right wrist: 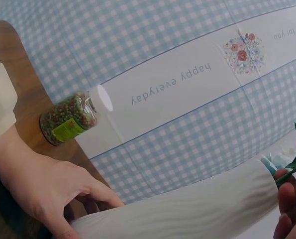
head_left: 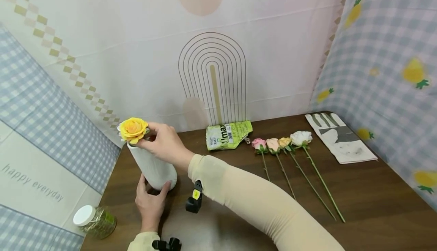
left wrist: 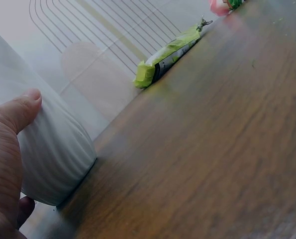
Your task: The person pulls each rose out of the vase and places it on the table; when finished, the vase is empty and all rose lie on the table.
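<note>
Long cream sleeves carry black wrist cameras, one yellow-labelled.

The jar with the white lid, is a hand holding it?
No, the jar sits apart: the left hand grips the vase and the right hand holds a yellow rose.

The bare right hand, in a long, close-fitting cream fabric sleeve, reaches leftward across the body — thumb and fingers pinching. Lower down, the bare left hand points forward from a cream fabric cuff — thumb spread opposite curved fingers.
</note>
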`<state>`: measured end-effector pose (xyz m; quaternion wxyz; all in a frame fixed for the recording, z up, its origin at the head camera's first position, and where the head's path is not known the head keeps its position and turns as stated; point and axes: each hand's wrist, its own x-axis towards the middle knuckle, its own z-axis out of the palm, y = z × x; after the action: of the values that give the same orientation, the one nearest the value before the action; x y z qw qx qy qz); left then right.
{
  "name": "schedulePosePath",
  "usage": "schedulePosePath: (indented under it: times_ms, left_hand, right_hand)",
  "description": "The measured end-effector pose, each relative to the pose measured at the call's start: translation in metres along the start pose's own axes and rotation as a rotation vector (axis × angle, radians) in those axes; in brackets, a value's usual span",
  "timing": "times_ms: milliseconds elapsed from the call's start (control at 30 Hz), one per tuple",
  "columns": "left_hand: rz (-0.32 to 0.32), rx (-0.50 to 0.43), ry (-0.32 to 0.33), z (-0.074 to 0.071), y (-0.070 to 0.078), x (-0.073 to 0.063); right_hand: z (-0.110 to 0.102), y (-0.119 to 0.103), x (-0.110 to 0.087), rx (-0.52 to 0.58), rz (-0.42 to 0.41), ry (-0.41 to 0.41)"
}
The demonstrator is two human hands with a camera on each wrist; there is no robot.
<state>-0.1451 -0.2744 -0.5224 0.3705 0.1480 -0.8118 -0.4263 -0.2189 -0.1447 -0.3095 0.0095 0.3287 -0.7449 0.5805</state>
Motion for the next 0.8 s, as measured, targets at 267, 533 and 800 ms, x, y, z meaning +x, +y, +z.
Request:
schedulePosePath:
  times_ms: [267, 533, 800]
  left_hand:
    - [0.004, -0.021, -0.012, -0.001, -0.001, 0.000]
    - [0.010, -0.013, 0.000, -0.001, 0.001, 0.001]
    - [0.047, -0.010, 0.037, 0.001, 0.000, 0.001]
  right_hand:
    - [-0.005, -0.005, 0.004, 0.037, -0.060, -0.011]
    - [-0.011, -0.010, 0.005, 0.007, -0.043, -0.013]
    - [-0.015, -0.011, 0.009, 0.009, -0.029, 0.011]
